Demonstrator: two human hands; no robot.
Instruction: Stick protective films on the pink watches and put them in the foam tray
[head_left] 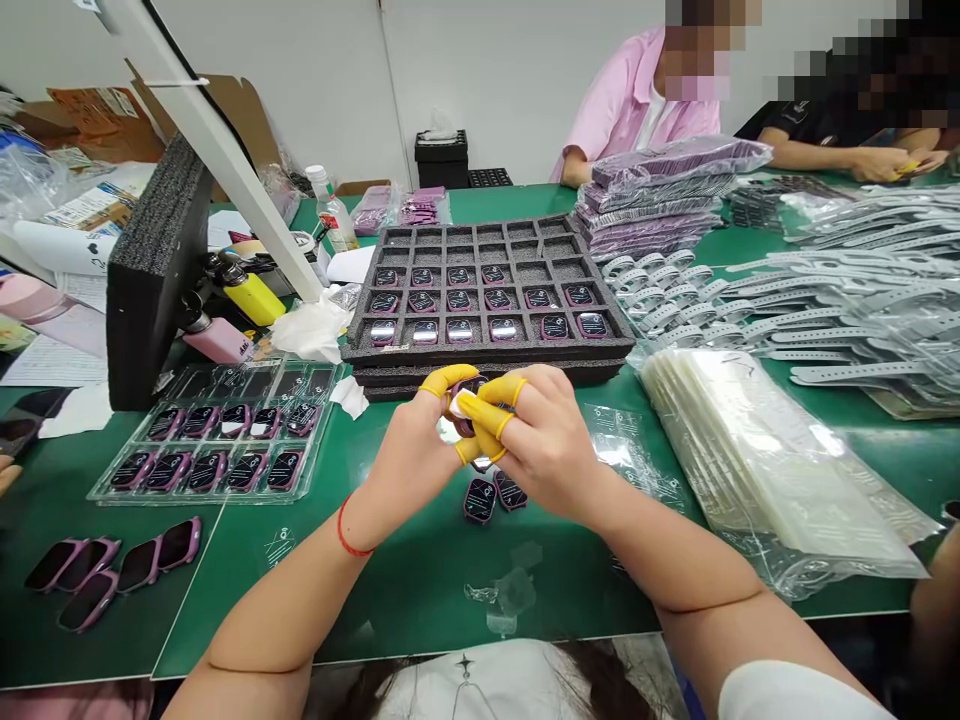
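My left hand, with yellow finger cots on thumb and fingertip, grips a purple smartwatch case in front of the foam tray. My right hand, also in yellow finger cots, is closed against the watch and presses a small white wipe to it. The fingers cover much of this watch. Just below my hands, two more purple watch cases lie on the green table, screens up. The black foam tray beyond holds several watches in its nearer rows; its farther compartments are bare.
A clear plastic tray of watches lies left, with loose watches nearer the edge. Right are plastic sleeves, grey straps and stacked purple packs. A lamp post slants at left. Co-workers sit opposite.
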